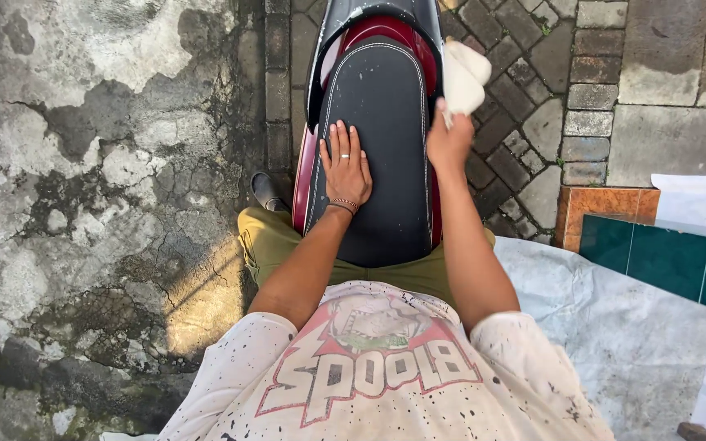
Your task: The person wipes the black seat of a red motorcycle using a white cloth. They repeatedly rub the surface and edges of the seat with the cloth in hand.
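Observation:
A motorbike's black seat (386,106) with white stitching runs away from me, with dark red bodywork (302,175) along its sides. My left hand (345,163) lies flat on the left half of the seat, fingers apart, a ring on one finger and a bracelet at the wrist. At the seat's right edge, my right hand (449,139) grips a crumpled white cloth (463,75) that sticks up past the fingers.
Cracked, stained concrete (100,163) lies to the left. Brick paving (533,90) is to the right of the bike. A green-tiled ledge with orange edging (655,245) stands at right, with white sheeting (614,327) below it. A dark shoe (268,192) rests beside the bike.

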